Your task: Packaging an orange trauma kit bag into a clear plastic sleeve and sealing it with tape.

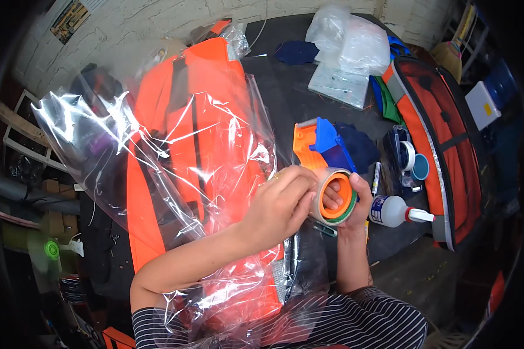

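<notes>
In the head view, the right hand (360,208) grips the tape roll (335,215), thumb along the outer rim and fingers curled through the core, seemingly to steady it and present its edge to the other hand. The left hand (284,200) has its fingers bunched against the roll's side; whether they pinch a loose end cannot be told. The roll is above the near part of the dark table (308,279), just beside an orange-and-blue tape dispenser (333,142), perhaps kept there for easy reach. Clear plastic film (93,125) spreads across an orange bag (218,154), probably as a covering; whether it encloses the bag is unclear. The roll looks thick and pale outside, with a green ring around its bright orange core.
</notes>
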Motion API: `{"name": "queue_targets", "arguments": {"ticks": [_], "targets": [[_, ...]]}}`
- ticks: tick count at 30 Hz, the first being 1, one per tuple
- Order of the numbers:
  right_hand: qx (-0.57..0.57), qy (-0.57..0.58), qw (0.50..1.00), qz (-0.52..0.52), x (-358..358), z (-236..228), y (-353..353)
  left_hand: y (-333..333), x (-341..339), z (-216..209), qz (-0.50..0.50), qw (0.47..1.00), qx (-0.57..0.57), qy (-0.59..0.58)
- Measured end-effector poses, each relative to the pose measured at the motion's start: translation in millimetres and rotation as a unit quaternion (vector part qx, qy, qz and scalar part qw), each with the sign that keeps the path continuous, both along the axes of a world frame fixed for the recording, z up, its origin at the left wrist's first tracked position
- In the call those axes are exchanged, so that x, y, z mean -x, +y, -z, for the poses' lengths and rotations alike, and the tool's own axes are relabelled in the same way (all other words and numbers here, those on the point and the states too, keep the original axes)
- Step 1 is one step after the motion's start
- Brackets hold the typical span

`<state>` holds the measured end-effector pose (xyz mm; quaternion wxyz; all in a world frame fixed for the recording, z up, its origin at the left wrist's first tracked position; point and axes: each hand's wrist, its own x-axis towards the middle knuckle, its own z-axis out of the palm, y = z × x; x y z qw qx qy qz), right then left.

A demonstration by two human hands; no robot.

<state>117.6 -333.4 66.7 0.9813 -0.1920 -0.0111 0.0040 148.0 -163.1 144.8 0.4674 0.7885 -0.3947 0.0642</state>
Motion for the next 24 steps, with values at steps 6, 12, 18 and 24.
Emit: {"name": "queue_targets", "arguments": {"ticks": [6, 12, 18, 24], "targets": [[-0.022, 0.006, 0.999, -0.045, -0.1, 2.7, 9.7, -2.1, -7.8, 13.3, -0.032, 0.992, -0.03, -0.119], [-0.006, 0.09, 0.995, -0.04, -1.5, 1.0, 3.0, 6.2, -15.9, 3.4, -0.011, 0.965, 0.084, 0.247], [-0.032, 0.123, 0.992, -0.016, -7.0, 0.6, -2.4, 6.4, -14.8, 1.8, 0.003, 0.961, 0.083, 0.263], [-0.002, 0.065, 0.998, -0.021, -3.6, -8.3, 1.8, -3.7, -5.5, -0.9, -0.022, 0.964, 0.097, 0.246]]}}
